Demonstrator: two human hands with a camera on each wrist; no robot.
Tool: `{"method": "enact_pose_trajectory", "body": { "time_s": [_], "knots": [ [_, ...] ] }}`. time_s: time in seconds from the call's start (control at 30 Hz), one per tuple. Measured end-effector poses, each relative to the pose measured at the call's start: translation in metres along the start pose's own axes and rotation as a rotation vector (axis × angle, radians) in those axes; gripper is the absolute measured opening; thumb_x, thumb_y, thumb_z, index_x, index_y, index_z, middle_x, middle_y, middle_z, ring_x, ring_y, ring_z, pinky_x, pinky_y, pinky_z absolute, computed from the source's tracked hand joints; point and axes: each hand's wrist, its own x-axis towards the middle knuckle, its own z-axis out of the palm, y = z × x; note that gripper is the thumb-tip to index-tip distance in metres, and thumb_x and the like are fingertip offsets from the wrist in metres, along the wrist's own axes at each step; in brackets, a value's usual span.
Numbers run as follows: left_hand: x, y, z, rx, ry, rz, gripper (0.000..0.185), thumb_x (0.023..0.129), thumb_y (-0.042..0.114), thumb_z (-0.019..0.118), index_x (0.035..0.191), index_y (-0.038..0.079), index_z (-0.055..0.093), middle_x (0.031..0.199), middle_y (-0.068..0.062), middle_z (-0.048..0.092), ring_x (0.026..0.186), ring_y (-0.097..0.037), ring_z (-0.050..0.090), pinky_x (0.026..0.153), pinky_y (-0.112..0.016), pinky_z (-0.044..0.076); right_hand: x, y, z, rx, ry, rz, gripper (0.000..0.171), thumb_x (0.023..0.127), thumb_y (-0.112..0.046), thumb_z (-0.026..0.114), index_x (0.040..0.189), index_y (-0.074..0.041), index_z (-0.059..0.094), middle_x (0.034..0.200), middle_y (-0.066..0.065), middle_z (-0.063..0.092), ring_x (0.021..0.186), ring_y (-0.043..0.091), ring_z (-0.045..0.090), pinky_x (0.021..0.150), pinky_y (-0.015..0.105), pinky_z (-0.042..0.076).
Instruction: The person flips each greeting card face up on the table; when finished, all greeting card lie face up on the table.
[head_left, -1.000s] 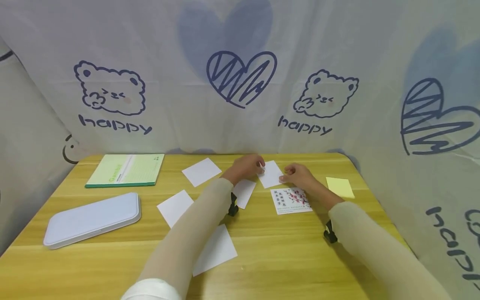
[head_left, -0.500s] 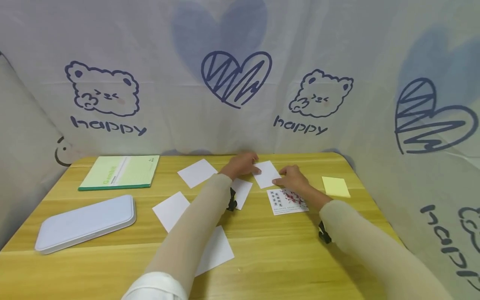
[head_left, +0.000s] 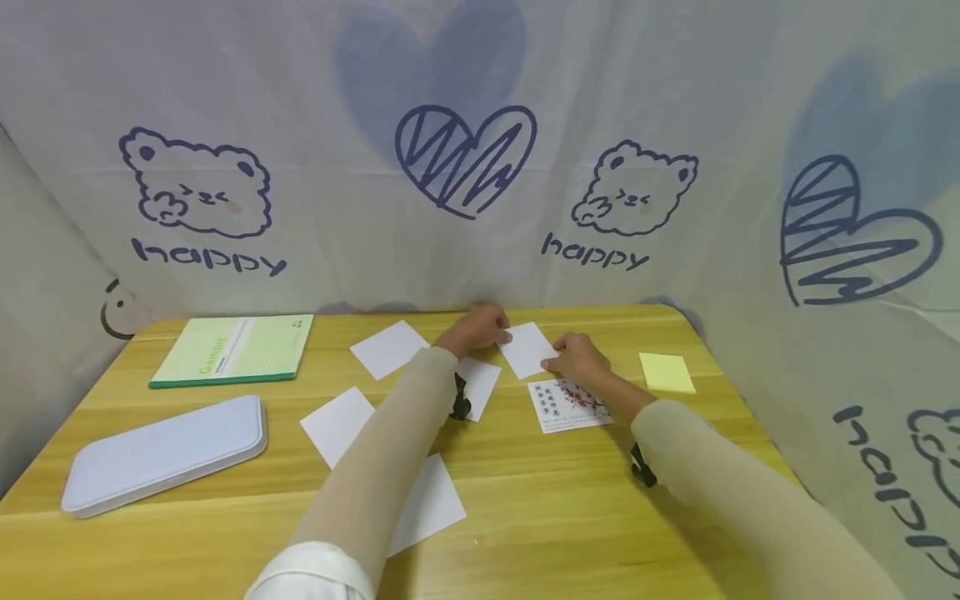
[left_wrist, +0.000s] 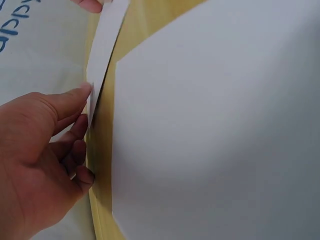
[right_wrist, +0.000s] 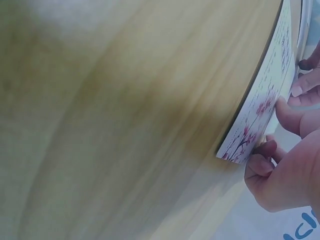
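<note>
Near the far edge of the table, both hands are at one plain white card (head_left: 527, 350). The left hand (head_left: 480, 327) pinches its left corner; in the left wrist view the thumb (left_wrist: 75, 100) lies over the card's edge with the other fingers curled below. At the opposite, lower right side, the right hand (head_left: 579, 358) grips the same card between thumb and fingers. Just in front lies a card printed with red blossoms and characters (head_left: 558, 408), its right end partly under the right hand. In the right wrist view, this blossom card (right_wrist: 260, 110) runs along beside the thumb.
Several other blank white cards lie about the left arm, such as a back one (head_left: 388, 348) and a front one (head_left: 433, 507). A green notebook (head_left: 232, 350) and a pale case (head_left: 165, 454) stand at left, a yellow sticky pad (head_left: 667, 372) at right. A printed curtain (head_left: 337, 275) hangs behind.
The head view has turned slightly, shifting everything left. The left fingers have settled at the white card's left corner; the card stays almost in place between both hands.
</note>
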Motion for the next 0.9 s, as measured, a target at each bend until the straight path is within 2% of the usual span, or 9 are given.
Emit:
{"method": "enact_pose_trajectory", "body": {
  "time_s": [0.2, 0.33, 0.5, 0.7, 0.8, 0.9],
  "knots": [
    [0.006, -0.008, -0.005, -0.155, 0.000, -0.004, 0.025, 0.097, 0.014, 0.064, 0.118, 0.000, 0.067, 0.119, -0.014, 0.067, 0.099, -0.022, 0.058, 0.092, -0.035, 0.050, -0.001, -0.003, -0.003, -0.004, -0.005, -0.016, 0.050, 0.094, -0.031, 0.072, 0.131, -0.001, 0.060, 0.135, 0.017, 0.062, 0.116, 0.032, 0.060, 0.105, 0.049, 0.043],
    [0.008, -0.010, -0.009, -0.245, -0.015, -0.011, 0.027, 0.098, 0.013, 0.064, 0.122, 0.000, 0.064, 0.121, -0.016, 0.065, 0.102, -0.023, 0.058, 0.092, -0.035, 0.049, -0.002, -0.004, -0.004, -0.001, -0.011, -0.014, 0.050, 0.094, -0.031, 0.072, 0.131, -0.001, 0.060, 0.134, 0.017, 0.062, 0.115, 0.031, 0.060, 0.104, 0.048, 0.044],
    [0.007, -0.010, -0.013, -0.324, -0.009, 0.020, 0.029, 0.098, 0.011, 0.063, 0.126, 0.003, 0.064, 0.121, -0.015, 0.064, 0.104, -0.022, 0.058, 0.092, -0.032, 0.048, -0.001, -0.003, -0.006, 0.033, -0.017, 0.004, 0.047, 0.094, -0.031, 0.072, 0.129, -0.003, 0.058, 0.130, 0.015, 0.062, 0.111, 0.030, 0.059, 0.102, 0.047, 0.045],
    [-0.001, -0.003, -0.022, -0.415, 0.023, 0.093, 0.026, 0.098, 0.008, 0.063, 0.123, 0.002, 0.066, 0.119, -0.015, 0.066, 0.103, -0.021, 0.058, 0.086, -0.028, 0.049, 0.002, 0.001, -0.012, 0.146, 0.016, -0.008, 0.042, 0.094, -0.025, 0.071, 0.128, -0.005, 0.055, 0.123, 0.015, 0.062, 0.107, 0.029, 0.058, 0.097, 0.044, 0.047],
    [-0.008, -0.001, -0.027, -0.477, 0.034, 0.085, 0.025, 0.098, 0.008, 0.063, 0.122, 0.003, 0.066, 0.120, -0.015, 0.066, 0.103, -0.021, 0.059, 0.084, -0.028, 0.050, 0.001, 0.003, -0.016, 0.219, 0.033, -0.055, 0.043, 0.095, -0.021, 0.071, 0.130, -0.004, 0.053, 0.122, 0.016, 0.061, 0.105, 0.030, 0.060, 0.091, 0.042, 0.049],
    [-0.019, 0.000, -0.032, -0.537, 0.040, 0.077, 0.024, 0.098, 0.007, 0.063, 0.122, 0.003, 0.065, 0.118, -0.015, 0.065, 0.101, -0.021, 0.058, 0.088, -0.036, 0.051, -0.003, 0.002, -0.019, 0.295, 0.044, -0.114, 0.045, 0.093, -0.016, 0.072, 0.132, -0.002, 0.052, 0.118, 0.017, 0.060, 0.101, 0.030, 0.060, 0.085, 0.037, 0.051]
  ]
}}
